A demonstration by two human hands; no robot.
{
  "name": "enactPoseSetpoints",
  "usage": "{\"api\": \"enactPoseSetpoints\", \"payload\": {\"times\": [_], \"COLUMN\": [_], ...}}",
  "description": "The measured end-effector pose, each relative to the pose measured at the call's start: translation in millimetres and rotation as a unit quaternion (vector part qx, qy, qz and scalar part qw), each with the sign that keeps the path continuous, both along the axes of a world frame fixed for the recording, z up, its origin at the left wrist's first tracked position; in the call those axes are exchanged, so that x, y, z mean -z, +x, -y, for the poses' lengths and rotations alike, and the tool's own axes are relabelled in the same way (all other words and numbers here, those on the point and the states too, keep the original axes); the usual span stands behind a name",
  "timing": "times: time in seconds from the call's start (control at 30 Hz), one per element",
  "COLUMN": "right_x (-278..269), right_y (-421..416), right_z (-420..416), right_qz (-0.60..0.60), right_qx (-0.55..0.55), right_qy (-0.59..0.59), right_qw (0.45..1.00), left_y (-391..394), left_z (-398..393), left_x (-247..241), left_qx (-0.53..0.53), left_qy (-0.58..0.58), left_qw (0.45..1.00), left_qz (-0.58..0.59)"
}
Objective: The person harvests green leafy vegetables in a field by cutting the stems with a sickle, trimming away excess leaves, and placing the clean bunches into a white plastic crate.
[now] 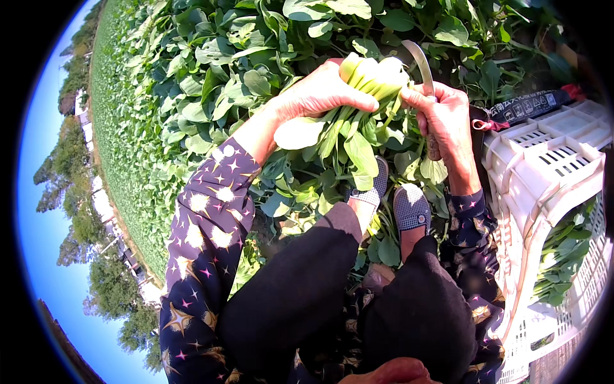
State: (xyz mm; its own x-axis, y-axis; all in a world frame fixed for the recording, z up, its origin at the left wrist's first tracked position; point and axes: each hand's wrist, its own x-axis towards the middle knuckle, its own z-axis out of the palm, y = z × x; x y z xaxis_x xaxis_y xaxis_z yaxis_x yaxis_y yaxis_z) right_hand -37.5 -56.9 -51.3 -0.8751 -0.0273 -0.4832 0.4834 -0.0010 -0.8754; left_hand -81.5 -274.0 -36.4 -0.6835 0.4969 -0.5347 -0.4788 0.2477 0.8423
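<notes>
My left hand (331,89) grips a bunch of leafy greens (357,134), probably choy sum. Its pale cut stem ends (376,72) are gathered at the top, and its leaves hang down towards my feet. In my right hand (443,113) is a small curved knife (422,62), its blade pointing up and away from me, its handle running down under the palm. The right thumb and forefinger meet beside the bunch, at a thin stalk on its right edge. Whether they pinch that stalk is hard to tell.
Growing greens (216,81) surround my feet in cloth shoes (413,206). To my right are white plastic crates (527,168), one lying open with cut greens (566,259) inside. A dark printed plastic bag (527,108) lies beyond the crates. The field (117,120) stretches left towards trees.
</notes>
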Motion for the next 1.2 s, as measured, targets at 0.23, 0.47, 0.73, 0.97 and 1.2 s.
{"api": "enactPoseSetpoints", "payload": {"times": [0.23, 0.47, 0.73, 0.97, 1.2], "right_x": [31, 86, 109, 118, 103], "right_y": [-26, -56, -81, -86, -96], "right_z": [-12, 24, 56, 56, 44], "right_qz": [-0.117, -0.103, -0.035, -0.020, 0.052], "right_qx": [-0.138, 0.016, 0.129, 0.066, -0.088], "right_qy": [0.318, 0.042, -0.052, -0.031, -0.050], "right_qw": [0.931, 0.994, 0.990, 0.997, 0.994], "left_y": [-39, -91, -79, -82, -82], "left_z": [-29, 2, 25, 50, 65], "left_x": [10, 44, 56, 60, 74], "left_qx": [0.303, 0.323, 0.227, 0.264, 0.249], "left_qy": [-0.384, -0.474, -0.527, -0.506, -0.519], "left_qw": [0.655, 0.562, 0.641, 0.570, 0.550], "left_qz": [-0.575, -0.596, -0.509, -0.591, -0.605]}}
